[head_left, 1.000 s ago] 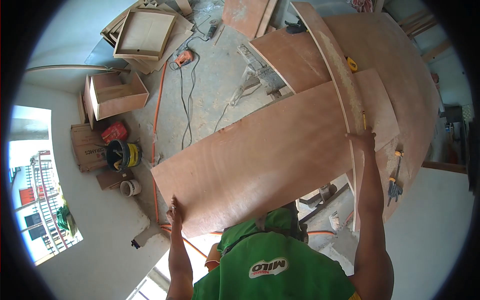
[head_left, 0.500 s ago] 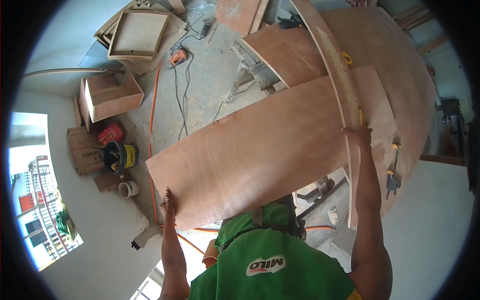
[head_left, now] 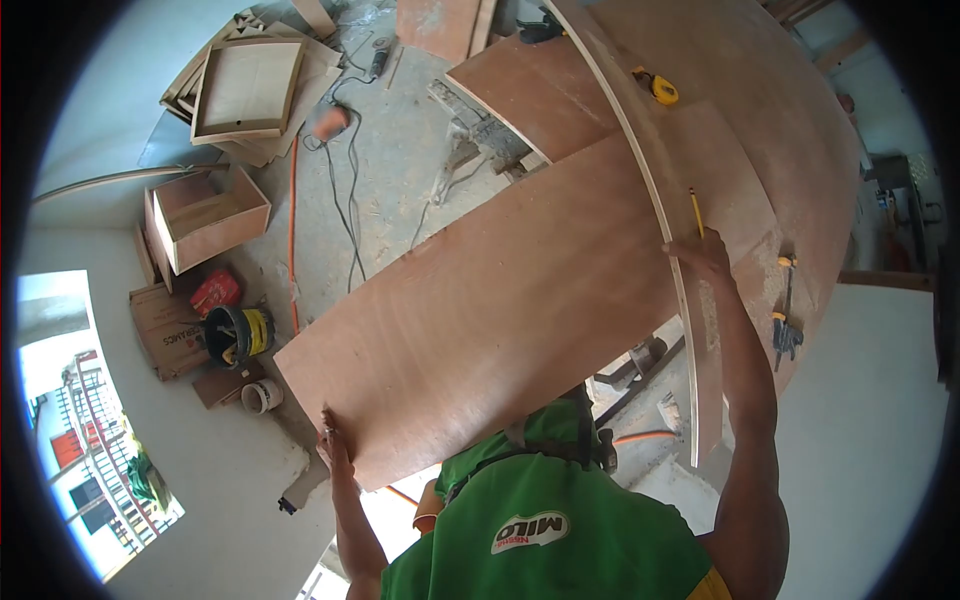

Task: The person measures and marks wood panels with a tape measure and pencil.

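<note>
A wide plywood panel (head_left: 480, 320) lies at a slant in front of me. At its near left corner, my left hand (head_left: 335, 448) is closed on the edge, with the thumb on top. A long, narrow plywood strip (head_left: 640, 140) crosses over the panel's right part. My right hand (head_left: 703, 256) is closed on this strip's edge and also holds a yellow pencil (head_left: 696, 212), which points away from me. The fingers under the strip are partly hidden. Beyond the strip, a yellow tape measure (head_left: 660, 88) rests on a larger plywood sheet (head_left: 740, 65).
A bar clamp (head_left: 785, 310) lies at the right. Another plywood piece (head_left: 545, 90) and a dusty metal stand (head_left: 480, 135) are beyond the panel. Cords, an orange power tool (head_left: 331, 122), an open wooden box (head_left: 210, 215) and a black bucket (head_left: 232, 335) are on the floor at left.
The strip has shifted left across the panel, and more of the tape measure shows. My right hand has moved with the strip. My left hand stays on the panel's corner; the whole view has shifted slightly.
</note>
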`<state>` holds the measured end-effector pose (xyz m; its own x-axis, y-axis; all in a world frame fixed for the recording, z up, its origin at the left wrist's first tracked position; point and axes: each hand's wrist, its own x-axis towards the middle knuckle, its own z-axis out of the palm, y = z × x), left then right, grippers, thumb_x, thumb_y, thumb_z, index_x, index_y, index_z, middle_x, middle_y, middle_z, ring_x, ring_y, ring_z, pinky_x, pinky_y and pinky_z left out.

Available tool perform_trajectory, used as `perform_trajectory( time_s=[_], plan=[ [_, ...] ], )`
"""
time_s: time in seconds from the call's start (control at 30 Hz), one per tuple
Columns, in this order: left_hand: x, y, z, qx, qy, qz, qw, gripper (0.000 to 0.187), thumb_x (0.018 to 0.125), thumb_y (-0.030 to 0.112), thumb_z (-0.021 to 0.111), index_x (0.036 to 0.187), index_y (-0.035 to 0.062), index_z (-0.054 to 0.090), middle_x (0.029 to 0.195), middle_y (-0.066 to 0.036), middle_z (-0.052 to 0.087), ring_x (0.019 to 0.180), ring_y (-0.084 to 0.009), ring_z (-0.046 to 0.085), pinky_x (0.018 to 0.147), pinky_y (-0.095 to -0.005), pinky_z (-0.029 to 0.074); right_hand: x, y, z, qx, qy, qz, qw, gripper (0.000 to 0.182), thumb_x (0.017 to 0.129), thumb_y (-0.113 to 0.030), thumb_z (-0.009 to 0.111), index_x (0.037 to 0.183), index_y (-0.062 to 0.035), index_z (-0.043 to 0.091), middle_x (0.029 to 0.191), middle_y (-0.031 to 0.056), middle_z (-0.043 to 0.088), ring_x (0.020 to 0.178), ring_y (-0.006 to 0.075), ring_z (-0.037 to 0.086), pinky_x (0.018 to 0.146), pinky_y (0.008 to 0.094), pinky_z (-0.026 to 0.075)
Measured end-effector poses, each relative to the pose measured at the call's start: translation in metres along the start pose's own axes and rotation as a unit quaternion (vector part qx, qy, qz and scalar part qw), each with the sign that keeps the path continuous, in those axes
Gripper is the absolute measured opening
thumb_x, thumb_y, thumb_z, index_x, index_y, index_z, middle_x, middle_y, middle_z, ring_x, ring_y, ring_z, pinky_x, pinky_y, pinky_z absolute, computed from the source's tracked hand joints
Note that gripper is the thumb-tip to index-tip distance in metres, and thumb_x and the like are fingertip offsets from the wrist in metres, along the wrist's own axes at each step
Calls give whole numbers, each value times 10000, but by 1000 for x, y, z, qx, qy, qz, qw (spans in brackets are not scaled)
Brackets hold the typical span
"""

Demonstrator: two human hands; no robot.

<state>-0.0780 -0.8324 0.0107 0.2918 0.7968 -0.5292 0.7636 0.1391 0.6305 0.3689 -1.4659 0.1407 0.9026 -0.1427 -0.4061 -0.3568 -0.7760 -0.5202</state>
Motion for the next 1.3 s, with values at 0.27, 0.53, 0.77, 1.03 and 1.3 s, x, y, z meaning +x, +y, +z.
perform_trajectory(
  time_s=[0.27,0.53,0.77,1.03,1.3],
  plan=[
    [-37,31,18,38,12,-61,997,734,881,576,504,1346,11,454,1323,-145,498,1244,-241,426,1028,-374,325,-30,-31,0,48,-88,-48,994,759,516,-416,831,1065,44,580,987,191,626,911,307,618,820,379,496],
    [-91,62,71,83,-22,-133,987,874,849,622,480,1394,-39,300,1415,-232,345,1284,-322,380,1040,-446,316,-16,-22,30,-179,9,-83,980,1122,483,-424,875,1328,63,319,1181,334,439,1085,449,536,886,446,492],
    [-113,76,82,17,-28,-113,993,1010,747,778,511,1274,-84,486,1217,-174,524,1102,-267,480,969,-412,378,15,0,46,-142,38,-89,985,1147,463,-399,883,1356,27,302,1211,328,424,1087,460,532,893,455,490],
    [-125,82,93,-27,-81,-152,985,1047,759,739,542,1426,-24,280,1440,-164,334,1292,-271,370,1072,-379,300,41,17,37,-184,44,-125,974,1181,474,-459,874,1373,20,277,1191,329,454,1076,455,544,896,461,485],
    [-54,65,62,-121,-205,-171,956,774,758,720,571,1162,60,575,752,-9,523,696,-147,524,684,-387,457,-28,46,-23,14,283,-39,958,327,949,-357,401,1106,-86,494,945,220,600,868,381,597,727,462,483]
  ],
)
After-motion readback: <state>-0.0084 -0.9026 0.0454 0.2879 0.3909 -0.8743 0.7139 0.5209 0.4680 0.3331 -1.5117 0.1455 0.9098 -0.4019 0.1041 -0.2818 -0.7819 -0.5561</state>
